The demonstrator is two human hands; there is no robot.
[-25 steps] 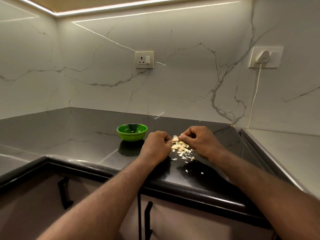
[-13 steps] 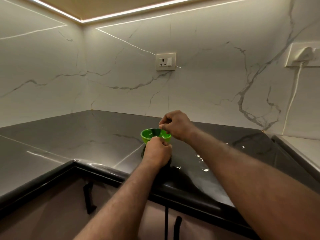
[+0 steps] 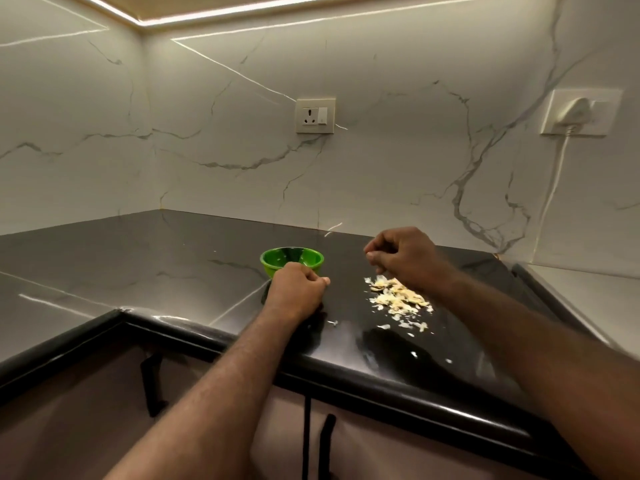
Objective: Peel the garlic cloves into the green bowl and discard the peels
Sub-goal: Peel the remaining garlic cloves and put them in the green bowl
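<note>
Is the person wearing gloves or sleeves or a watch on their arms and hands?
No gloves: the left hand and right hand are bare. The left forearm and right forearm are bare too, a little hairy, with no sleeve, watch or bracelet in view.

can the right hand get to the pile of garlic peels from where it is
Probably yes: the right hand hovers just over the peel pile on the counter, nothing between them, and the left hand sits aside by the green bowl.

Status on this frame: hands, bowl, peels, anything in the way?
Hands curled, holds unclear: left hand in front of green bowl, right hand above peel pile. Bowl upright on counter. Nothing between pile and bowl.
</note>
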